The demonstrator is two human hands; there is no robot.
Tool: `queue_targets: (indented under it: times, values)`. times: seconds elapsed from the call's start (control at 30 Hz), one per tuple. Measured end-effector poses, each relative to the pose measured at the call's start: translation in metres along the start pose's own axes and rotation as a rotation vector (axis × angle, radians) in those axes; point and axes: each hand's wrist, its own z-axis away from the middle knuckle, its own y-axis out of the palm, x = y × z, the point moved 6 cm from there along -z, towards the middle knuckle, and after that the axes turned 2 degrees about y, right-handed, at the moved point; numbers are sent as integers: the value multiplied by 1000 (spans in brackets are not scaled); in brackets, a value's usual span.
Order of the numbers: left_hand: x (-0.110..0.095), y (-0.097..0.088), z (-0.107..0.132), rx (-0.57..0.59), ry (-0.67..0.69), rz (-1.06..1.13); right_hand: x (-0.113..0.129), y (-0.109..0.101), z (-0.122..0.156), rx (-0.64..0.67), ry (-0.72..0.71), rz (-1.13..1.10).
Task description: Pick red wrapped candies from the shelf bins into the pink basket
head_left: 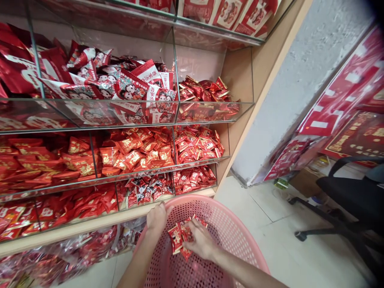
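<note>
A pink perforated plastic basket [246,228] stands below me, against the front of the shelf unit. My left hand [157,219] is closed over the basket's far left rim. Inside the basket, my right hand [200,241] has its fingers curled on several small red candy packets [176,239] with gold and white print. Part of these packets is hidden under the fingers. The basket's floor shows pink around them.
Glass-fronted shelf compartments hold red wrapped sweets [198,144] and larger cartoon-printed packets [129,88]. Bagged goods [75,256] lie beneath the lowest shelf. To the right are a grey wall [270,92], red hanging packaging [339,100] and a black wheeled chair [354,196].
</note>
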Motion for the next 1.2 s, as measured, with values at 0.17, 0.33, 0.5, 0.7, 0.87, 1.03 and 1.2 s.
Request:
queue_targets:
  times: [0.17,0.33,0.5,0.7,0.87,1.03,1.2]
  values:
    - [0,-1,1,-3,-14,6,-10,21,10,85,83,245]
    - [1,-3,2,5,-16,9,-8,38,11,82,63,305]
    - [0,-4,2,-1,-10,8,-13,39,13,92,50,316]
    - [0,-3,1,-11,0,9,-14,47,12,79,80,338]
    - [0,-2,0,-24,5,3,-13,43,12,27,108,371]
    - [0,-1,-1,-30,6,1,-13,35,13,-4,134,380]
    - [1,-1,0,-36,-1,6,-13,36,11,-36,139,366]
